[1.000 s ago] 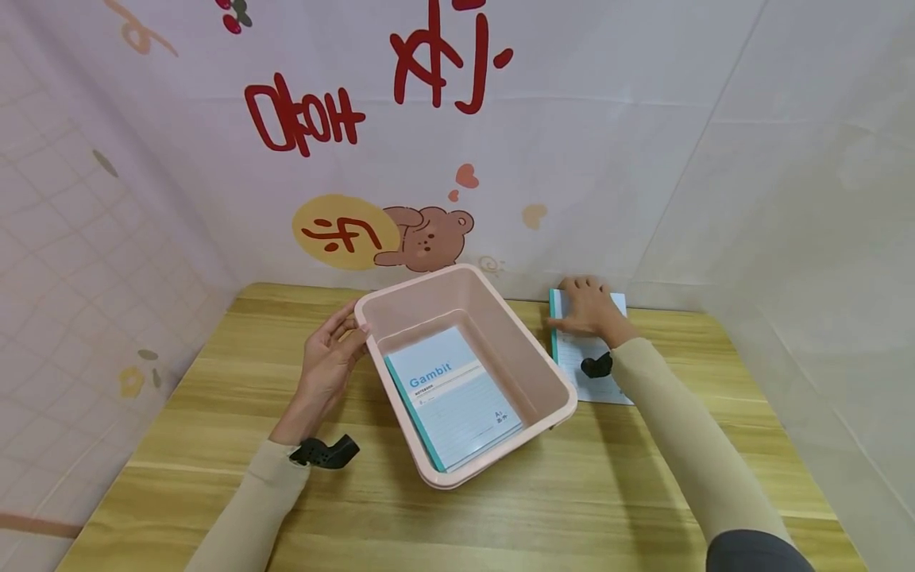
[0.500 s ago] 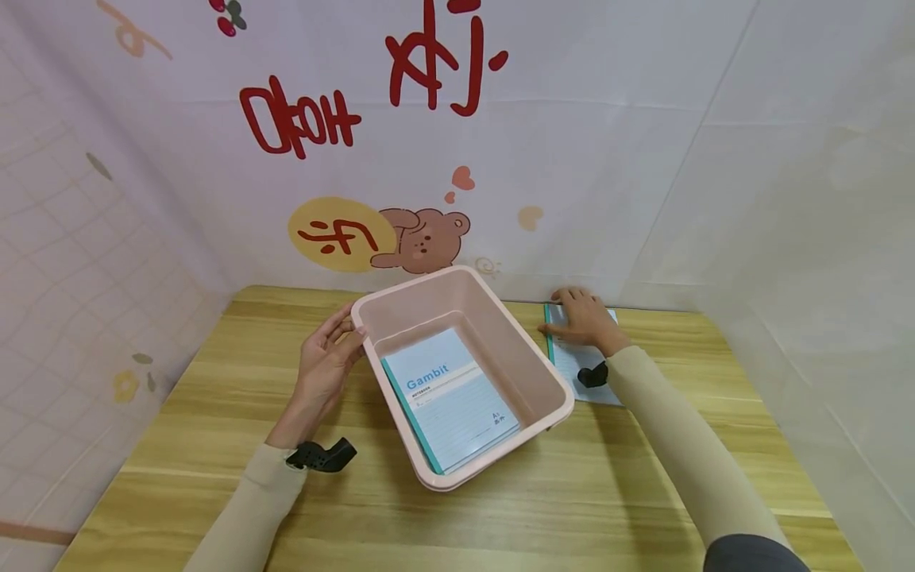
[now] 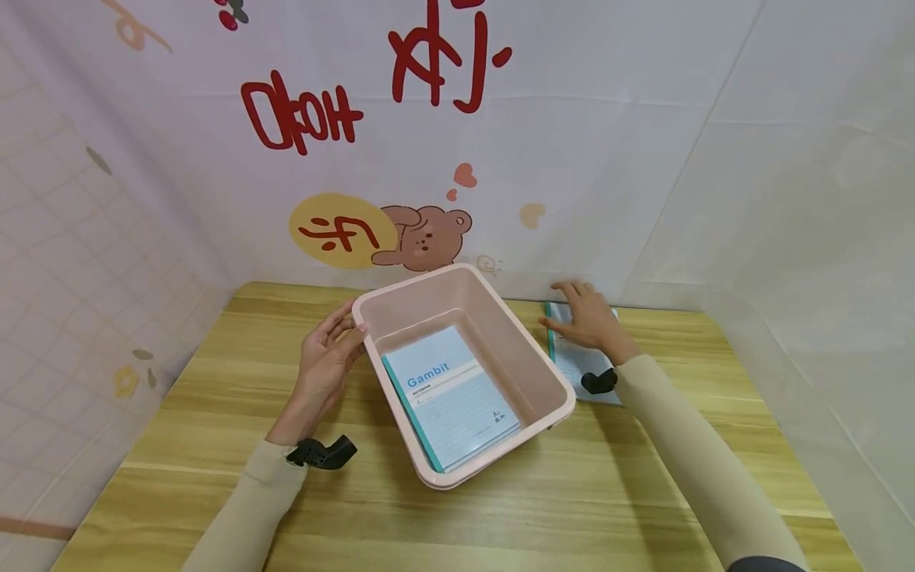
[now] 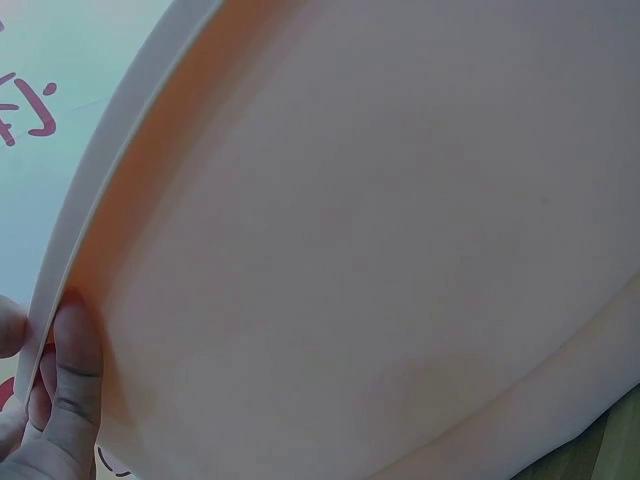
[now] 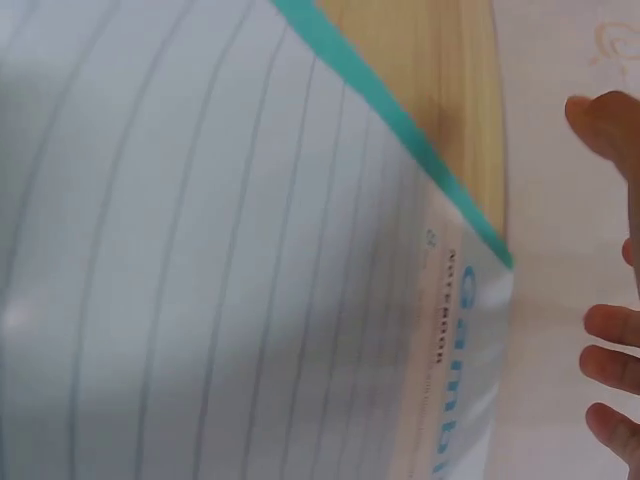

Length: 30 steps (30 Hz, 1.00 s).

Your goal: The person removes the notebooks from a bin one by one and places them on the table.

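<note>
One notebook (image 3: 575,364) lies flat on the surface (image 3: 515,524) near the printed wall (image 3: 608,159), partly hidden beneath your right hand (image 3: 588,319) and the black wrist mount (image 3: 599,381). Just left of it is your pink bin (image 3: 509,349), with a Gambit notebook (image 3: 446,401) inside. Your right hand's fingers are spread apart, gripping nothing; contact is unclear. Your left hand (image 3: 325,365) pinches the bin's left rim between thumb and fingers.

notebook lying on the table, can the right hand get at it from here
Most likely yes: the open right hand is over that notebook, and nothing visible lies between the two; the pink bin is off to the left.
</note>
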{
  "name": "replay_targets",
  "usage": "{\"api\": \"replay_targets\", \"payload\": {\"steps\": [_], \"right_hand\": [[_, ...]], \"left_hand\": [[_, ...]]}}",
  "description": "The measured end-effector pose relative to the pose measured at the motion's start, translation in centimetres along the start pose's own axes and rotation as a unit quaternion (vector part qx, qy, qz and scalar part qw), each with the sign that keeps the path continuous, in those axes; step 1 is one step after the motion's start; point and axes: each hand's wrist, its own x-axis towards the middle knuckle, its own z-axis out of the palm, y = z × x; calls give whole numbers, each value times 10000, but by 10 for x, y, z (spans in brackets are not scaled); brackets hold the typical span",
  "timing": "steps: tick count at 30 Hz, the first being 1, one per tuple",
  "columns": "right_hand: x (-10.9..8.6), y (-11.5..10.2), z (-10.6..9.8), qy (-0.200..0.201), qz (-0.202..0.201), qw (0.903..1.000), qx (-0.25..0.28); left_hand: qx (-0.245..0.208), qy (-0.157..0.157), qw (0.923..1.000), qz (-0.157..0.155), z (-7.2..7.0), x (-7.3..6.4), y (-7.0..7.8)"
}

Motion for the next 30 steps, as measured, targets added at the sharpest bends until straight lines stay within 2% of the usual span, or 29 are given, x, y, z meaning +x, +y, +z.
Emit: {"api": "replay_targets", "payload": {"steps": [7, 21, 30], "right_hand": [[-5, -6, -7, 462, -237, 9986, 124], [-5, -28, -40, 613, -278, 9974, 244], [3, -46, -67, 739, -539, 9954, 273]], "left_hand": [[36, -4, 10000, 11, 0, 0, 0], [29, 45, 10000, 20, 1, 0, 0], [71, 61, 10000, -26, 2, -2, 1]]}}
